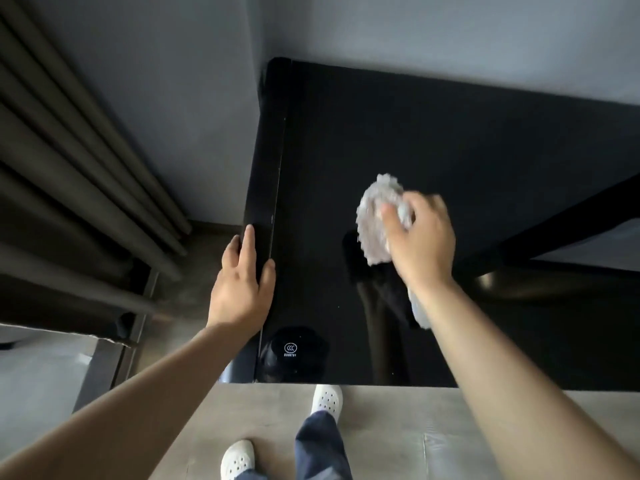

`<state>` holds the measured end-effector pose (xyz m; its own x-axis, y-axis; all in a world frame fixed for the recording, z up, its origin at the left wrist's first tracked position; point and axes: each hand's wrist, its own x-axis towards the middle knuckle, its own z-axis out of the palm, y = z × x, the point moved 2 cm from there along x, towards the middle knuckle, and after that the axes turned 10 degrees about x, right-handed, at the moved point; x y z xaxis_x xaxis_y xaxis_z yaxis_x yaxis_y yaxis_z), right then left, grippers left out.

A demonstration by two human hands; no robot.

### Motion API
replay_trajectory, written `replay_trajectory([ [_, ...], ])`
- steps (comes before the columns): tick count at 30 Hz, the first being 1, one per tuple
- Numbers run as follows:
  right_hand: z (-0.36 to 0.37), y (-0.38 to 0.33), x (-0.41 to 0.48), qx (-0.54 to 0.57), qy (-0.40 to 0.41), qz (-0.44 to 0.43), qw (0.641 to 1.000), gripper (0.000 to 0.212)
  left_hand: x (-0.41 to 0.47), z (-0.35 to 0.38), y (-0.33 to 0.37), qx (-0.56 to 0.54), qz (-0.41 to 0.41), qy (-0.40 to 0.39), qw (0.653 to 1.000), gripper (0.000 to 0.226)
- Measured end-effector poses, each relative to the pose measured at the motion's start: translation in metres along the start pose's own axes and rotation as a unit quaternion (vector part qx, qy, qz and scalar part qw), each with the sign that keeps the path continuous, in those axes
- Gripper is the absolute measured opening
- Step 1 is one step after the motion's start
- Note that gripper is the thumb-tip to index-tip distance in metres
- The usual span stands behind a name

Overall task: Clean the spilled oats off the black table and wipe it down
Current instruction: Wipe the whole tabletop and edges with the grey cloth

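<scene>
The glossy black table (450, 133) fills the middle and right of the view. My right hand (420, 240) holds a crumpled grey-white cloth (375, 216) against the tabletop near its middle; a tail of the cloth hangs under my wrist. My left hand (242, 282) rests on the table's left edge, fingers straight along the side and thumb on top. A few tiny pale specks (337, 307) show on the dark surface near the front; no heap of oats is visible.
A grey wall stands behind the table. A dark ribbed radiator (69, 168) lines the left side. A small round mark (290, 348) is printed on the glass at the front left corner. My feet in white shoes (327, 398) stand on the grey floor below the front edge.
</scene>
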<state>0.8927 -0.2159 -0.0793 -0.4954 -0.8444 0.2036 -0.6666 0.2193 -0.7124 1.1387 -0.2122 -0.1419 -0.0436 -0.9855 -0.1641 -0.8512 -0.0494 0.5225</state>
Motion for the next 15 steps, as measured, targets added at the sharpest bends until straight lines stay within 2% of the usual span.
replay_trajectory([
  [4,0.056,0.006,0.039,-0.114,-0.023,0.051,0.992,0.039,0.001,0.002,0.0,-0.008,-0.023,0.027,0.999,0.057],
  [7,0.078,-0.005,0.011,-0.189,-0.031,-0.042,0.98,0.035,0.002,0.004,-0.002,-0.014,-0.029,0.038,0.999,0.055],
  [9,0.072,-0.008,-0.02,-0.169,-0.057,-0.125,0.976,0.028,0.003,0.005,-0.002,-0.02,-0.029,0.039,0.999,0.054],
  [11,0.054,-0.007,-0.055,-0.136,-0.098,-0.172,0.971,0.025,0.002,0.004,-0.002,-0.023,-0.024,0.038,0.999,0.053],
  [13,0.033,-0.007,-0.086,-0.104,-0.16,-0.174,0.966,0.025,0.002,0.004,-0.002,-0.023,-0.022,0.036,0.999,0.053],
  [15,0.014,-0.008,-0.103,-0.061,-0.228,-0.122,0.964,0.027,0.003,0.004,-0.002,-0.024,-0.024,0.033,0.999,0.053],
])
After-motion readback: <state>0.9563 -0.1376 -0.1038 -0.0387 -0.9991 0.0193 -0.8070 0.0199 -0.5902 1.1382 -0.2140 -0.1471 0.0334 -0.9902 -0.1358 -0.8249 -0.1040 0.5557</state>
